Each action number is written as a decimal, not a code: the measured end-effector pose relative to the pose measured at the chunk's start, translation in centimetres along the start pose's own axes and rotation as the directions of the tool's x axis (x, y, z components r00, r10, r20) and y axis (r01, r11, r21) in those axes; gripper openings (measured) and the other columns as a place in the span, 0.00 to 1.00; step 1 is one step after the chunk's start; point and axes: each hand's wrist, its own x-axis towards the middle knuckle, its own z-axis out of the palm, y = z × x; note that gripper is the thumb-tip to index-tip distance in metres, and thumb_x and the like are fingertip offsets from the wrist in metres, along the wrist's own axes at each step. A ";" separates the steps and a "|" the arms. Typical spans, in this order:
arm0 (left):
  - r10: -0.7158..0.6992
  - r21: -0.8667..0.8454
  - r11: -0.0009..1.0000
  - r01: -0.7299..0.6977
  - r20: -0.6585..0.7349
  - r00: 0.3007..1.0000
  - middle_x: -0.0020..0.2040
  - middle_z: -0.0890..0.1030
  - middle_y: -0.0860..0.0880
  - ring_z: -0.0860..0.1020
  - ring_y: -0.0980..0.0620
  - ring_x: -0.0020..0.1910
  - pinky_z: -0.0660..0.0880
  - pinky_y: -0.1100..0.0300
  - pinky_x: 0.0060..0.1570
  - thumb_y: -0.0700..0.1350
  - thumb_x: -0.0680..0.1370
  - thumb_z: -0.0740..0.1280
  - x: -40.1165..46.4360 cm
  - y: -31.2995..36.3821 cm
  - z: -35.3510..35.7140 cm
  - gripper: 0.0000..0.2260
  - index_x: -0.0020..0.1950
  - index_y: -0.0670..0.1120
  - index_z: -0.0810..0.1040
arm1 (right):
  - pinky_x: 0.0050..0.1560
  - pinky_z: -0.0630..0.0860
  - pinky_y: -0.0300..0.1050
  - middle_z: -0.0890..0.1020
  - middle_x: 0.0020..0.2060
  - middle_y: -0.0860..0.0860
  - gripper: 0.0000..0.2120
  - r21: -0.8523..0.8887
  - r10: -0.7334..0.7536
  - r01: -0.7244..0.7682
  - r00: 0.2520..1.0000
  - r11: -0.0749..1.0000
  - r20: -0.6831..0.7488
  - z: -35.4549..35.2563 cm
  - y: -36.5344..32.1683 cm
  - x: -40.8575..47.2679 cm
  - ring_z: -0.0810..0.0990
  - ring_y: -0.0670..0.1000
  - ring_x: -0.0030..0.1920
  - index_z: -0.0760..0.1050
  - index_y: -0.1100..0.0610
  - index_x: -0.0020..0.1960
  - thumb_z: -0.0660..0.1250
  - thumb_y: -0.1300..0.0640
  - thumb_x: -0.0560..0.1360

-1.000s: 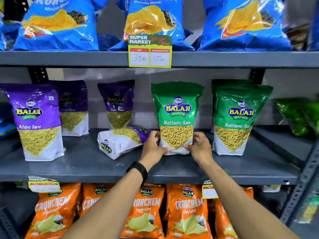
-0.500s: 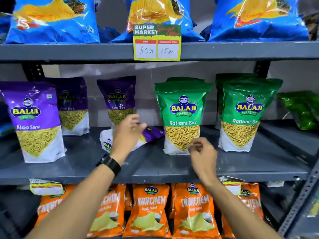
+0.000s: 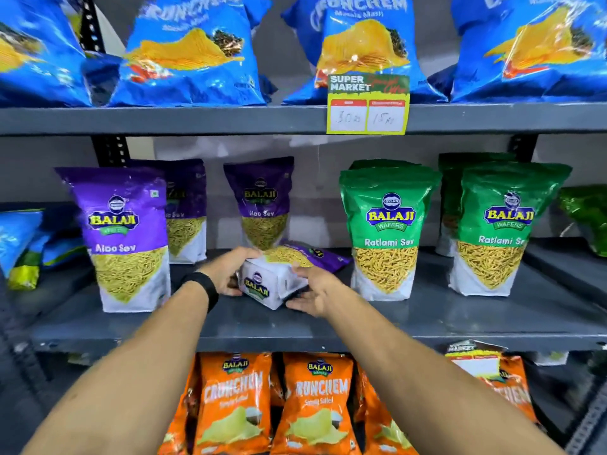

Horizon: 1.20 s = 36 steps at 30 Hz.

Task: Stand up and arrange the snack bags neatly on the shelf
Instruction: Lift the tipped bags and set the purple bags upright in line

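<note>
A purple Aloo Sev bag lies on its side in the middle of the grey middle shelf, its white bottom toward me. My left hand grips its left side and my right hand holds its right side. Three purple Aloo Sev bags stand upright: one at front left, one behind that one, one behind the fallen bag. Green Ratlami Sev bags stand upright right of my hands and further right.
Blue Crunchem bags fill the top shelf, with a yellow price tag on its edge. Orange Crunchem bags hang below. Loose blue bags lie at far left and a green bag at far right.
Both hands have left the green Ratlami Sev bag, which stays upright, and moved left onto the fallen purple bag. The view has shifted left.
</note>
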 end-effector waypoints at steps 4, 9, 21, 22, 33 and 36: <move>0.082 -0.024 0.996 -0.082 0.004 0.997 0.40 0.81 0.48 0.79 0.49 0.40 0.78 0.57 0.40 0.56 0.75 0.72 -2.2 -0.4 0.6 0.10 0.47 0.50 0.80 | 0.50 0.79 0.58 0.79 0.43 0.57 0.03 -0.021 -0.056 0.054 0.996 0.998 -0.068 -0.4 1.1 -1.1 0.79 0.55 0.39 0.76 0.61 0.50 0.68 0.61 0.81; 0.161 -0.152 0.974 -0.169 -0.065 0.985 0.48 0.88 0.46 0.84 0.47 0.45 0.81 0.55 0.44 0.53 0.75 0.75 -7.0 -3.9 0.8 0.09 0.49 0.49 0.85 | 0.34 0.82 0.46 0.81 0.34 0.54 0.06 -0.039 -0.129 0.128 0.992 0.991 -0.018 -2.3 3.2 -5.1 0.81 0.50 0.28 0.79 0.59 0.44 0.70 0.65 0.78; 0.476 -0.386 0.755 -0.530 -0.233 0.848 0.55 0.91 0.47 0.89 0.49 0.54 0.82 0.59 0.50 0.48 0.72 0.78 -19.5 -12.2 2.1 0.13 0.56 0.53 0.88 | 0.60 0.82 0.57 0.88 0.58 0.56 0.23 -0.200 -0.467 0.499 0.864 0.843 0.188 -4.1 7.0 -14.2 0.86 0.60 0.61 0.82 0.53 0.64 0.69 0.73 0.76; 0.501 -0.368 0.744 -0.558 -0.245 0.830 0.56 0.90 0.48 0.88 0.50 0.55 0.82 0.60 0.51 0.50 0.70 0.78 -20.4 -12.4 2.3 0.15 0.57 0.54 0.87 | 0.60 0.83 0.54 0.89 0.57 0.53 0.24 -0.206 -0.497 0.535 0.842 0.819 0.209 -4.3 7.3 -14.5 0.86 0.57 0.61 0.82 0.51 0.64 0.69 0.73 0.76; 0.576 -0.327 0.686 -0.650 -0.302 0.760 0.57 0.90 0.49 0.87 0.55 0.55 0.81 0.66 0.49 0.40 0.72 0.75 -25.5 -13.6 3.6 0.21 0.65 0.47 0.82 | 0.54 0.82 0.38 0.89 0.57 0.44 0.31 -0.198 -0.628 0.683 0.727 0.703 0.279 -6.8 9.0 -17.7 0.87 0.45 0.57 0.78 0.44 0.68 0.68 0.74 0.76; 0.578 -0.314 0.687 -0.655 -0.310 0.755 0.57 0.90 0.49 0.88 0.55 0.55 0.81 0.66 0.50 0.41 0.72 0.76 -25.2 -13.3 3.8 0.21 0.65 0.48 0.82 | 0.52 0.82 0.37 0.89 0.56 0.42 0.31 -0.210 -0.630 0.685 0.726 0.698 0.274 -6.9 8.8 -17.7 0.87 0.44 0.56 0.78 0.42 0.67 0.68 0.74 0.77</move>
